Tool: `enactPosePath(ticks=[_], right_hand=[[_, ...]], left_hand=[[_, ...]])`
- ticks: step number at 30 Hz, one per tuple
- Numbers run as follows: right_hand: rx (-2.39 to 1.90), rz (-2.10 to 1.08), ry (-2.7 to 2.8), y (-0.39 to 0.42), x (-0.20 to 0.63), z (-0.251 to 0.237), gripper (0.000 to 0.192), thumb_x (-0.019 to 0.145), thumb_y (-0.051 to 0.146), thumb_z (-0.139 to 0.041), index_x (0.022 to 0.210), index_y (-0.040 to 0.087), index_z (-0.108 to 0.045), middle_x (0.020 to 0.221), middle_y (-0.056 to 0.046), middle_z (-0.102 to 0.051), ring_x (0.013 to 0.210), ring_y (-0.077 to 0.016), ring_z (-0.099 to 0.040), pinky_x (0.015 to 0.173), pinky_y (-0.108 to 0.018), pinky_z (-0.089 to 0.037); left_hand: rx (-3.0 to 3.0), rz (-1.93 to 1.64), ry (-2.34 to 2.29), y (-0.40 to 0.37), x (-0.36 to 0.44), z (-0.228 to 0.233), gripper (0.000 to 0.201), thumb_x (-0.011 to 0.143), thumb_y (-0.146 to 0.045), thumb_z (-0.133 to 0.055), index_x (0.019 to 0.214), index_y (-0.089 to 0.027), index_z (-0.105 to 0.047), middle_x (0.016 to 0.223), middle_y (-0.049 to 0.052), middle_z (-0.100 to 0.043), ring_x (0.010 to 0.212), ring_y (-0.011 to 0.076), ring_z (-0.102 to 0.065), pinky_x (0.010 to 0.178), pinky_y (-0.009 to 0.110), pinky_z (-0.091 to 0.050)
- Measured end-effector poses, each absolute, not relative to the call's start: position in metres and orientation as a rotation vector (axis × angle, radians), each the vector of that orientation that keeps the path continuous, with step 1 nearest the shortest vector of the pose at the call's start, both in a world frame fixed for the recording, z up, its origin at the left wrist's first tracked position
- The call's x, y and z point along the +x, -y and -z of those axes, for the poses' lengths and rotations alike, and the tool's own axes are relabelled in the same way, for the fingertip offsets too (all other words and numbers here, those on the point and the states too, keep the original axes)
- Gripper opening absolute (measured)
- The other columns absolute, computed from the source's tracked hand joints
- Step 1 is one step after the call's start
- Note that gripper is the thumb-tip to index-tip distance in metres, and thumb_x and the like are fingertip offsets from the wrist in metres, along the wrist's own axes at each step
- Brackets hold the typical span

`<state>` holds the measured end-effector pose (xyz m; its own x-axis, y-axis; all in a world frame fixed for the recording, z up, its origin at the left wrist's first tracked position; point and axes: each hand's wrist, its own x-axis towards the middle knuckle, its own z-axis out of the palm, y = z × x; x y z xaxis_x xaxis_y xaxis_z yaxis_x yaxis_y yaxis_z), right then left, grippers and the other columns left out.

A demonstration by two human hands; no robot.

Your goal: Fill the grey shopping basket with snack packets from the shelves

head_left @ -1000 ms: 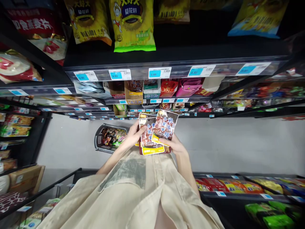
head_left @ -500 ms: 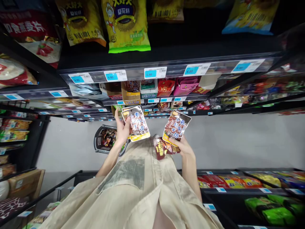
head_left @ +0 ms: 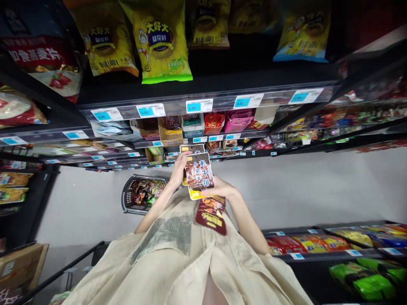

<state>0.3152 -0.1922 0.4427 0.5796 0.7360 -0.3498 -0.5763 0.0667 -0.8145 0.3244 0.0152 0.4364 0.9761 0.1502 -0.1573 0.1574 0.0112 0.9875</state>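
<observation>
Both of my hands meet in front of my chest over a small stack of snack packets (head_left: pixel 199 174) with yellow edges and blue lettering. My left hand (head_left: pixel 178 169) grips the stack's left side, thumb on the top packet. My right hand (head_left: pixel 221 189) supports the stack from the right and underneath. A dark red packet (head_left: pixel 212 214) hangs down below the stack against my beige shirt, pinched under my right hand.
A black shopping basket (head_left: pixel 127 199) with several snack packets sits on the grey floor to my left. Shelves with blue price tags (head_left: pixel 199 106) and yellow seed bags (head_left: pixel 159 42) stand ahead. A lower shelf with red and green packets (head_left: pixel 305 245) runs along my right.
Half a second ago my hands were apart, each with a packet. They have come back together and the packets are stacked again. The red packet now hangs lower.
</observation>
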Motion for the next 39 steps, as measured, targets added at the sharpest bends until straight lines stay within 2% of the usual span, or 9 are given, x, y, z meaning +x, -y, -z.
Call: enactPosePath(ticks=[5,11,16,20,22,26,29,35,39], right_hand=[[-1.179,-1.025,0.213,0.191,0.309,-0.426,0.060,0.066,0.038,-0.095,0.120,0.020,-0.076,0.113,-0.006,-0.080,0.107,-0.0263,-0.074,0.105,-0.043,-0.056],[-1.093,-1.039,0.166,0.224,0.295,-0.423,0.057,0.054,0.047,-0.099,0.097,0.016,-0.077,0.090,-0.004,-0.079,0.082,-0.0231,-0.073,0.080,-0.034,-0.060],[-1.086,-0.640,-0.222,0.267,0.282,-0.409,0.047,0.054,0.040,-0.099,0.087,0.022,-0.071,0.081,0.001,-0.074,0.066,-0.0165,-0.067,0.061,-0.027,-0.055],[-1.003,-0.276,-0.636,0.278,0.282,-0.380,0.047,0.054,0.034,-0.100,0.084,0.026,-0.065,0.085,0.001,-0.077,0.071,-0.0188,-0.072,0.070,-0.034,-0.062],[-0.980,-0.237,-0.716,0.277,0.285,-0.369,0.051,0.051,0.029,-0.100,0.089,0.026,-0.065,0.089,0.000,-0.079,0.078,-0.0218,-0.075,0.076,-0.038,-0.064],[-1.017,-0.248,-0.655,0.274,0.291,-0.360,0.057,0.054,0.026,-0.097,0.104,0.028,-0.070,0.105,-0.001,-0.081,0.097,-0.0260,-0.077,0.092,-0.044,-0.062],[-1.034,-0.246,-0.593,0.276,0.298,-0.360,0.057,0.053,0.023,-0.094,0.105,0.029,-0.072,0.106,0.001,-0.081,0.105,-0.0267,-0.075,0.099,-0.045,-0.060],[-0.994,-0.311,-0.609,0.290,0.316,-0.366,0.029,0.060,0.027,-0.082,0.088,0.027,-0.073,0.104,-0.001,-0.081,0.117,-0.0293,-0.070,0.105,-0.046,-0.057],[-0.947,-0.327,-0.434,0.297,0.331,-0.374,0.041,0.065,0.027,-0.064,0.104,0.026,-0.074,0.127,-0.001,-0.076,0.134,-0.0310,-0.061,0.113,-0.051,-0.052]], left_hand=[[1.688,0.057,-0.137,-0.014,0.315,-0.445,0.064,0.070,-0.047,-0.090,0.124,-0.024,-0.064,0.120,0.006,-0.071,0.103,0.0231,-0.068,0.094,0.035,-0.052],[1.550,-0.004,-0.336,-0.017,0.303,-0.435,0.052,0.071,-0.042,-0.089,0.112,-0.023,-0.063,0.098,0.001,-0.070,0.084,0.0178,-0.068,0.078,0.028,-0.054],[1.558,-0.066,-0.340,-0.044,0.293,-0.426,0.063,0.070,-0.044,-0.091,0.121,-0.025,-0.061,0.109,0.003,-0.069,0.091,0.0194,-0.069,0.084,0.031,-0.056],[1.600,-0.070,-0.260,-0.049,0.281,-0.426,0.092,0.063,-0.041,-0.096,0.142,-0.028,-0.050,0.141,0.009,-0.060,0.123,0.0264,-0.065,0.105,0.037,-0.053],[1.563,-0.045,-0.288,-0.042,0.274,-0.425,0.096,0.062,-0.041,-0.096,0.144,-0.028,-0.048,0.145,0.010,-0.059,0.131,0.0274,-0.062,0.109,0.038,-0.051],[1.452,0.091,-0.484,-0.024,0.262,-0.424,0.067,0.061,-0.046,-0.094,0.116,-0.021,-0.064,0.110,0.007,-0.075,0.103,0.0265,-0.074,0.093,0.038,-0.059],[1.338,0.208,-0.564,-0.015,0.257,-0.426,0.066,0.048,-0.037,-0.099,0.102,-0.020,-0.065,0.092,0.004,-0.077,0.081,0.0251,-0.075,0.078,0.037,-0.061],[1.216,0.152,-0.664,-0.005,0.247,-0.427,0.066,0.047,-0.033,-0.100,0.102,-0.019,-0.067,0.095,0.005,-0.079,0.079,0.0237,-0.075,0.078,0.036,-0.061],[1.168,0.089,-0.742,0.005,0.236,-0.423,0.067,0.048,-0.034,-0.100,0.104,-0.019,-0.067,0.097,0.006,-0.079,0.081,0.0240,-0.075,0.079,0.036,-0.061]])
